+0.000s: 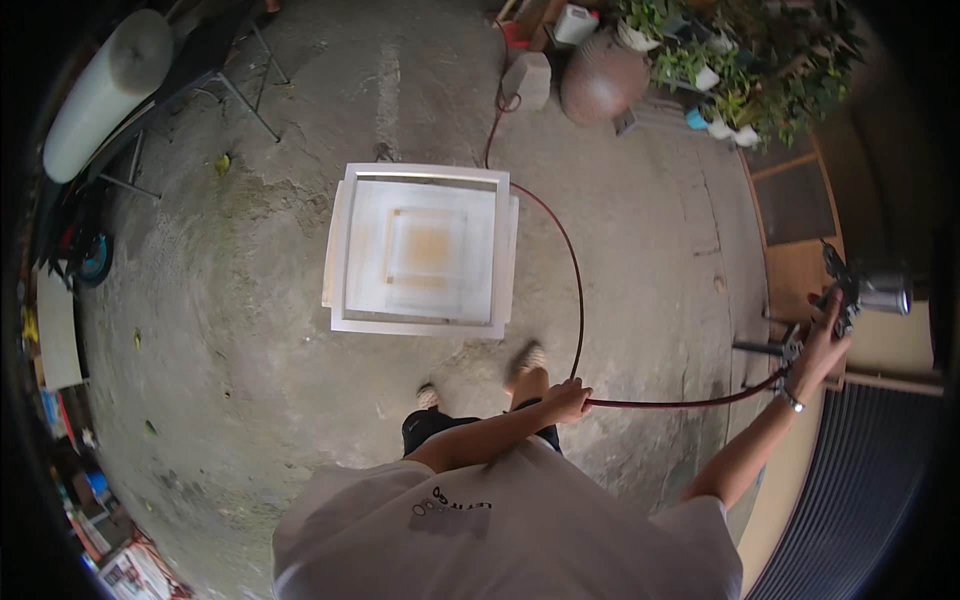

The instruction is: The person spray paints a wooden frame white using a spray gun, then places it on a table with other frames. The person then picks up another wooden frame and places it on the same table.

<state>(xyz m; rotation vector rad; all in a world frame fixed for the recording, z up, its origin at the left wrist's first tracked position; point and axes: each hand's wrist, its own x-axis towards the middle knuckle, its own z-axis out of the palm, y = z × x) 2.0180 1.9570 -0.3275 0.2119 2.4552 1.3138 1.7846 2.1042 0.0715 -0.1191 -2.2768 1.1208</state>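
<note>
My left hand [568, 400] is closed round a dark red hose [680, 403] in front of my body. My right hand [822, 335], out to the right, grips a spray gun [848, 295] with a metal cup, and the hose runs up to it. Ahead of my feet a white square frame [419, 328] lies on a white board [440, 190] with square marks and a pale yellowish middle. The hose loops along the right side of the frame and continues behind it.
Concrete floor [220, 380]. A folding stand [240, 90] with a white roll [105, 95] is at upper left. A clay jar [603, 78], stone block [525, 82] and potted plants [720, 80] stand at the back right. Wooden panels [795, 200] line the right; clutter lies along the left edge.
</note>
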